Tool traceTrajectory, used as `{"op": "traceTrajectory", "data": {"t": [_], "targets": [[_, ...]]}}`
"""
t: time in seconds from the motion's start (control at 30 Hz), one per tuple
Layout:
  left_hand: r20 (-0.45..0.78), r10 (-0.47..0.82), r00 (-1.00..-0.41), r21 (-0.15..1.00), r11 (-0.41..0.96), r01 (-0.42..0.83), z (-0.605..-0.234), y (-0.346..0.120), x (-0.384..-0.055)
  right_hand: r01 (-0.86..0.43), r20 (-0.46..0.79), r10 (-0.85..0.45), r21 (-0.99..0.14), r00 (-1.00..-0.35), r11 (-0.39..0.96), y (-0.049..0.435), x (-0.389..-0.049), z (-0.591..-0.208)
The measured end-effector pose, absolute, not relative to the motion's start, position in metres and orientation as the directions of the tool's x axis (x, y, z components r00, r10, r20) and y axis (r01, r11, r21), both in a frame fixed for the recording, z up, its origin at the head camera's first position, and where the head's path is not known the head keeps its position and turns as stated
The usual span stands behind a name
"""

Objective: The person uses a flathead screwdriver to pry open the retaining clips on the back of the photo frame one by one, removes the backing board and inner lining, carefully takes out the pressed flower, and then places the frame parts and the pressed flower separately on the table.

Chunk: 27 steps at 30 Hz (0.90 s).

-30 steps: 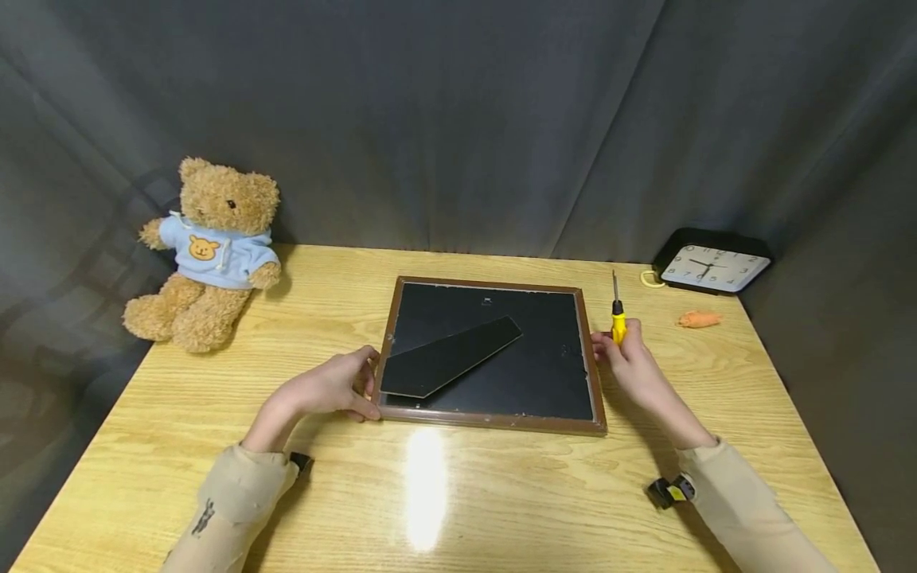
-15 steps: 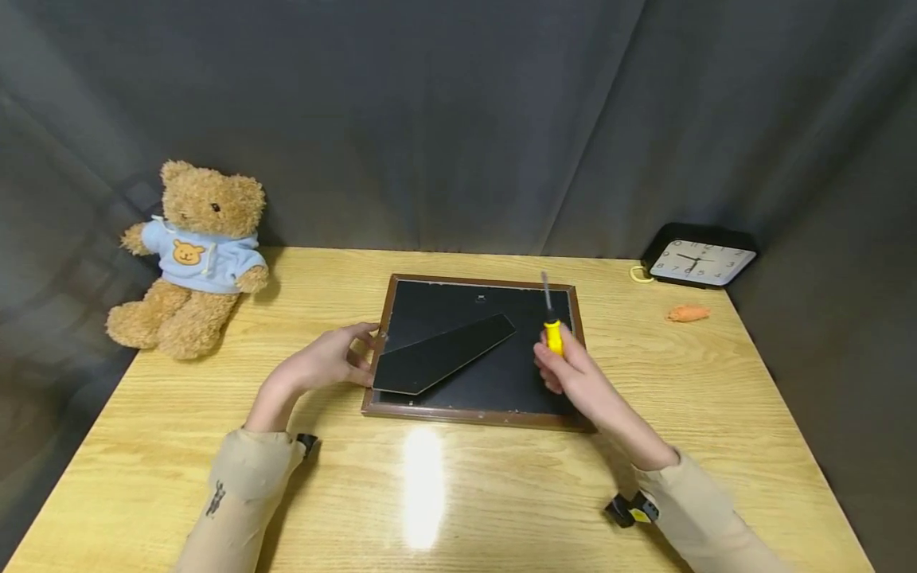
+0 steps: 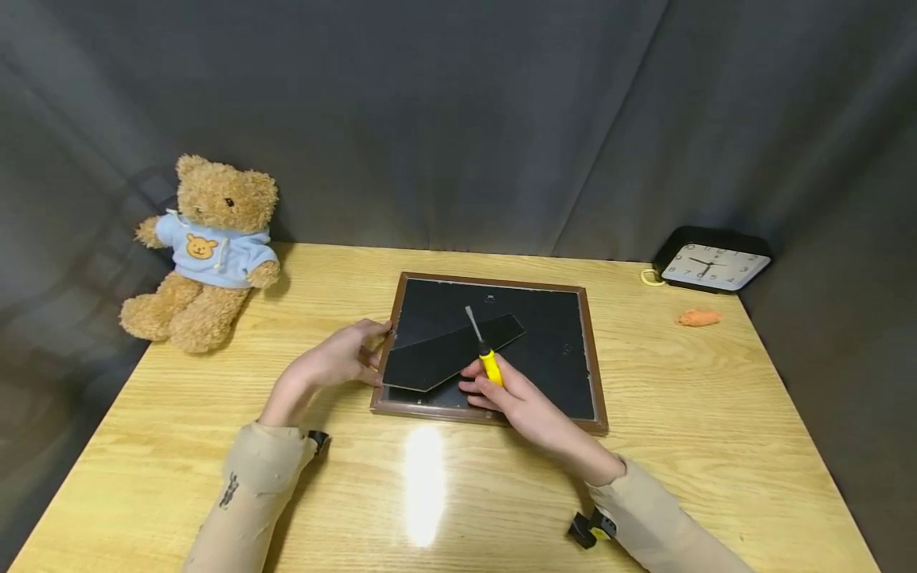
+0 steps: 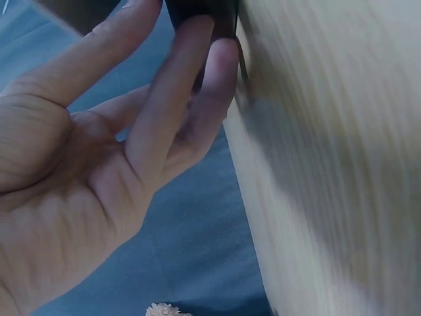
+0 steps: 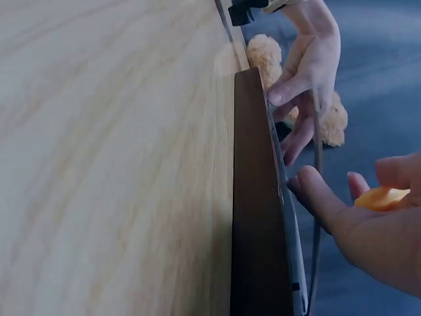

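A brown picture frame (image 3: pixel 593 358) lies face down on the table, its black backing upward. Across the backing slants a black stand leg (image 3: pixel 430 362), raised a little at its near edge. My left hand (image 3: pixel 333 362) holds the frame's left edge between thumb and fingers; the left wrist view shows its fingertips on the dark edge. Upright in my right hand (image 3: pixel 526 406) is a yellow-handled screwdriver (image 3: pixel 490 366), blade pointing up and away. The right fingers are beside the leg's near edge, over the backing; whether they touch the leg I cannot tell.
A teddy bear (image 3: pixel 222 263) in a blue hoodie sits at the table's back left. At the back right stands a black clock (image 3: pixel 709 267), with a yellow ring (image 3: pixel 650 278) beside it and a small orange object (image 3: pixel 698 318) in front. A dark curtain (image 3: pixel 430 119) hangs behind.
My right hand has moved left from the frame's right edge to over the backing near the leg, carrying the screwdriver. The left hand has shifted slightly up the left edge.
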<state>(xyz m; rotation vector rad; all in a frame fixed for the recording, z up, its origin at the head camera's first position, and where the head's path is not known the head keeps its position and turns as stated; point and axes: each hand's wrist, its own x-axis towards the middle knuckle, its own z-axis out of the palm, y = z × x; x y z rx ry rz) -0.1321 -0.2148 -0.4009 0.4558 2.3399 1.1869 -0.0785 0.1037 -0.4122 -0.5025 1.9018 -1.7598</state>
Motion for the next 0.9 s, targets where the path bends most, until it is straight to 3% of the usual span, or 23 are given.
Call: {"op": "traceTrajectory", "data": {"t": [0.2,0.67,0.9], "targets": [[-0.285,0.465,-0.838,0.819,0.573,0.039,-0.402,-0.214,-0.131,0.078,-0.083,-0.565,-0.996,-0.821,0.032,0.107,-0.080,-0.406],[-0.297,0.458,-0.838,0.800,0.598,0.043,-0.402,-0.212,-0.133,-0.018,0.044,-0.475,-0.998,-0.879,-0.058,0.139,-0.094,-0.376],[-0.311,0.466,-0.828,0.817,0.576,0.017,-0.402,-0.214,-0.132,0.005,0.019,-0.398,-0.998,-0.917,-0.059,0.154,-0.101,-0.364]]}}
